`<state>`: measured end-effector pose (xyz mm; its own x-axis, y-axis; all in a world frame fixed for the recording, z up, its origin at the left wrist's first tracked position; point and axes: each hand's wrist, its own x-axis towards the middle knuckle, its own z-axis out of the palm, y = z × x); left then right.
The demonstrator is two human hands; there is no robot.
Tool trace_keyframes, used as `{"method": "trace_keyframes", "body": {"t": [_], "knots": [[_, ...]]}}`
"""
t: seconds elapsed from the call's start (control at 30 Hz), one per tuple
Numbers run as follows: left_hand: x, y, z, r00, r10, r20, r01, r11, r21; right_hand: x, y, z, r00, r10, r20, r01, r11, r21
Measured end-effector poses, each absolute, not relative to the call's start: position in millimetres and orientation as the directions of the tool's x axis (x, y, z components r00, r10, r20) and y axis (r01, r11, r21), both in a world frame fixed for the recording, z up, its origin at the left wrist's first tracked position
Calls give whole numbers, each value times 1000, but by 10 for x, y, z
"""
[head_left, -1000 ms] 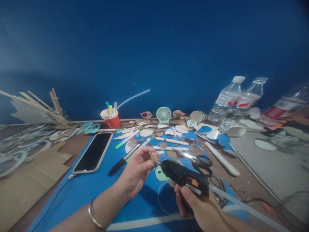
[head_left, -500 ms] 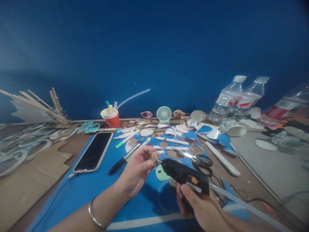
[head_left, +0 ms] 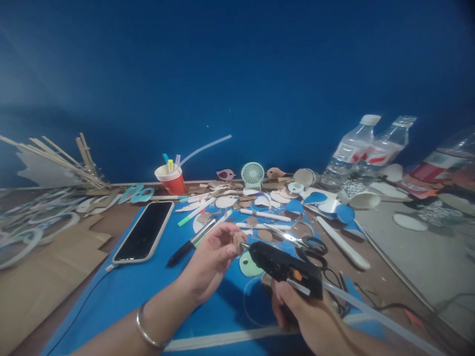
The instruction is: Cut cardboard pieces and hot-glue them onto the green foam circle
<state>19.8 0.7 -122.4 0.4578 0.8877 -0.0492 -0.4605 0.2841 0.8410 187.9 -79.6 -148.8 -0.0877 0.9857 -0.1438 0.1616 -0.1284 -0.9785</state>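
Note:
A small brown cardboard piece [head_left: 238,243] is pinched between the thumb and fingers of my left hand [head_left: 215,262]. My right hand [head_left: 297,306] wraps round the handle of a black hot glue gun [head_left: 289,269], its nozzle at the cardboard piece; whether they touch I cannot tell. A long translucent glue stick [head_left: 363,311] sticks out of the gun's back. Below the nozzle, a pale green cut-out [head_left: 249,264] with a dark hole lies on the blue mat [head_left: 144,301]. Scissors [head_left: 297,240] with black handles lie just beyond the gun.
Left of my hand lie a phone [head_left: 144,232] on a cable and a black marker [head_left: 191,244]. A red paper cup [head_left: 172,183], a small fan [head_left: 253,174] and plastic bottles [head_left: 352,143] stand along the back. Paper scraps, pens and cardboard [head_left: 55,272] cover much of the table.
Both hands, the cardboard piece and the glue gun stay almost still. The whole view has shifted very slightly.

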Motion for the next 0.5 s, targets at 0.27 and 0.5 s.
{"method": "trace_keyframes", "body": {"t": [0.27,0.5], "knots": [[198,8,-1228,449,892,-48,-457,275,846,1871,-794,-1482,-103,986,-133,143,-117,-983],[185,31,-1242,434,900,-47,-496,282,821,1908,-808,-1572,-145,987,-74,-181,-100,-978]]}}
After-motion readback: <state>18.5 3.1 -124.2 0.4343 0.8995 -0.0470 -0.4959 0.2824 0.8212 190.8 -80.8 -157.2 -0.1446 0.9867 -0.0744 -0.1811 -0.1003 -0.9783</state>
